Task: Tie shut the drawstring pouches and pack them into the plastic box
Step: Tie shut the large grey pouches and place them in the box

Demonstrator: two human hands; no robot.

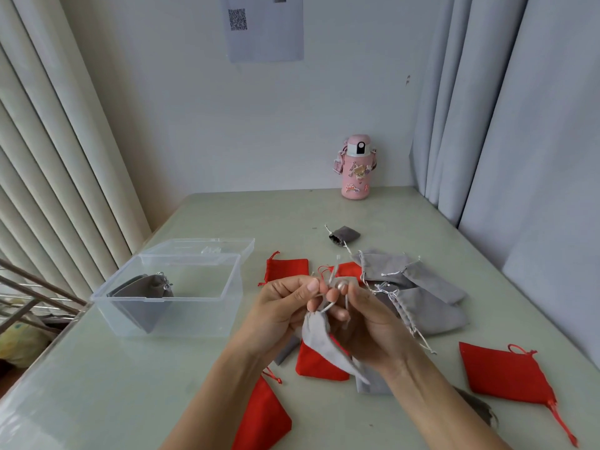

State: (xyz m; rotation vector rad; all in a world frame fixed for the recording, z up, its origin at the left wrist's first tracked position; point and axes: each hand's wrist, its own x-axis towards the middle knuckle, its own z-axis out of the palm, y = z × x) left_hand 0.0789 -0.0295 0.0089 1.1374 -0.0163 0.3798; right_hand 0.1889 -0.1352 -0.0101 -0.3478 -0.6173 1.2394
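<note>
Grey pouch [316, 332], cords [326, 307] between curled fingers [305, 287]

I can read no words: just a QR code [238, 19] on the paper sheet [272, 40], top centre; the pink bottle [356, 177] has stickers too blurred.

There's a pink water bottle [356, 168] covered in stickers, with a white flip lid, standing upright at the far edge of the pale green table [259, 216], right against the white wall [194, 125]. Up on that wall is a sheet of paper [269, 40] with a QR code [237, 19] printed on it. Cream pleated curtains [48, 141] hang on the left and grey-blue curtains [519, 108] on the right, plus some thin metal rods [39, 287] poke in past the table's left edge with something yellowish and blurry [19, 342] below them.
</note>
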